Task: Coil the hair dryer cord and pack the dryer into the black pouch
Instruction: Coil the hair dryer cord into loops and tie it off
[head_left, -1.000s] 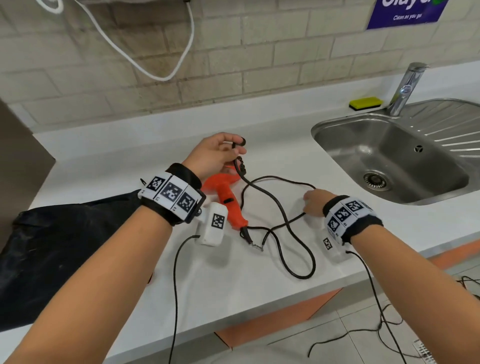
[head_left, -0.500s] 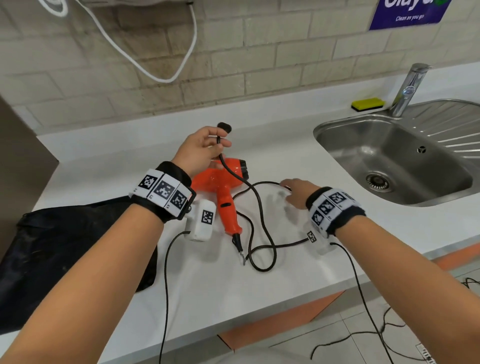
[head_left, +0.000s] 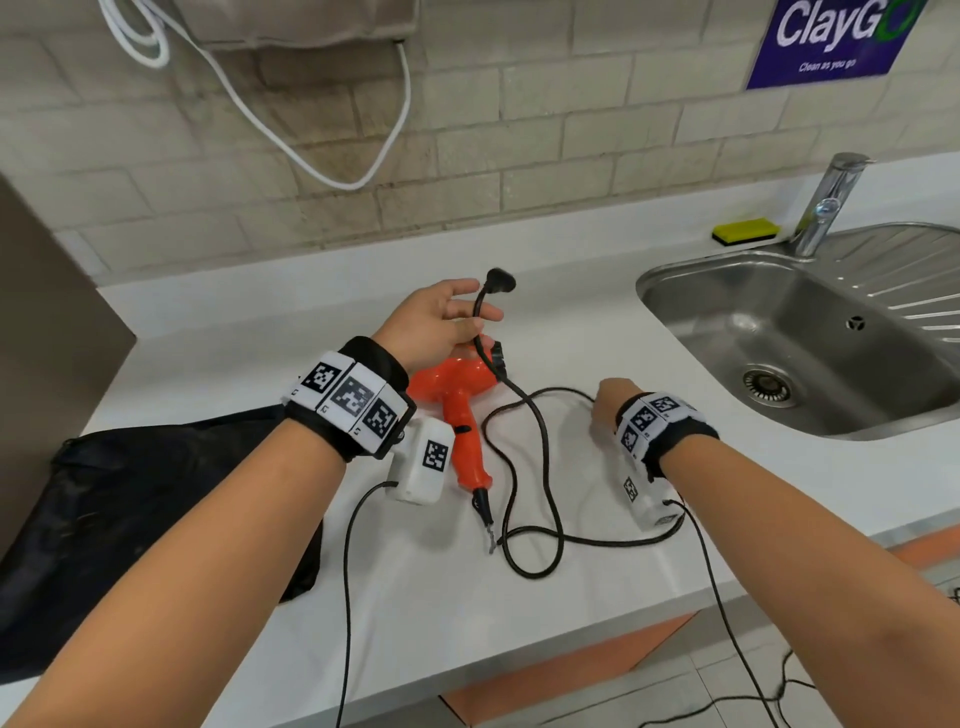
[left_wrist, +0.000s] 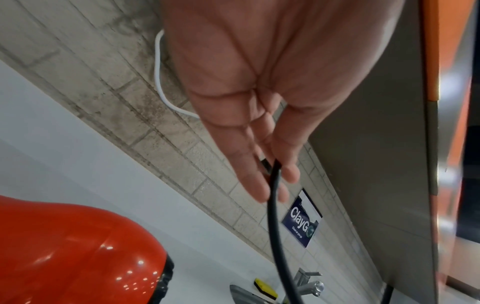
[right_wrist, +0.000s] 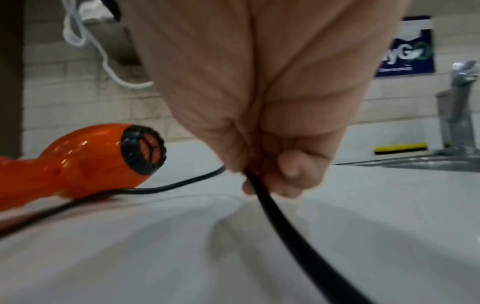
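While orange dryer (head_left: 457, 384) lies on counter (head_left: 571, 322), left hand (head_left: 436, 322) grip pinching cord (head_left: 545, 457) near plug, right hand (head_left: 610, 402) grip clenching cord

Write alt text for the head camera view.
A left hand lifts the plug end of a black cord above an orange hair dryer lying on a white counter, while the right hand grips the cord farther along. A black pouch lies at left, a steel sink at right.

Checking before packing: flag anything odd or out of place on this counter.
Only the cord: it sprawls in loose, crossing loops beside the orange dryer, not coiled yet. Left hand holds its plug end up; right hand pinches a loop. Nothing looks spilled or damaged.
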